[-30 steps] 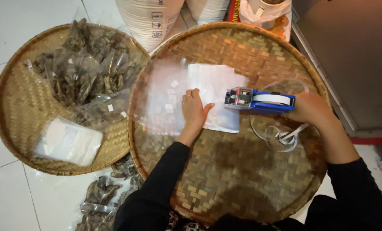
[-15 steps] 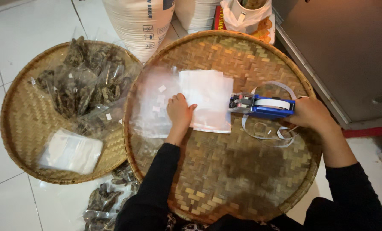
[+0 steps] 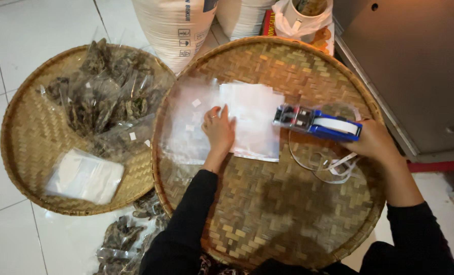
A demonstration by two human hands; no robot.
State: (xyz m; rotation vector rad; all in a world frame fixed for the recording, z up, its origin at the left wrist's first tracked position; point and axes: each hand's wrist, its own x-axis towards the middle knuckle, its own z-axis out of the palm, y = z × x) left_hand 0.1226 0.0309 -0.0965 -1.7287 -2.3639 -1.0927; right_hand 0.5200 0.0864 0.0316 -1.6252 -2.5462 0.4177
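Note:
A large round woven bamboo tray lies in front of me. A stack of clear plastic bags rests on its far half. My left hand presses flat on the stack's left edge, fingers slightly spread. My right hand grips a blue and white label gun, its nose pointing left at the stack's right edge. A loose curl of white backing strip trails below the gun.
A second woven tray at the left holds several clear bags of dark dried stuff and a pile of empty bags. More filled bags lie on the tiled floor. White sacks stand behind. A grey cabinet is at right.
The view has shifted a little. My right hand has drawn the label gun slightly back from the stack. My left hand stays pressed on the bags.

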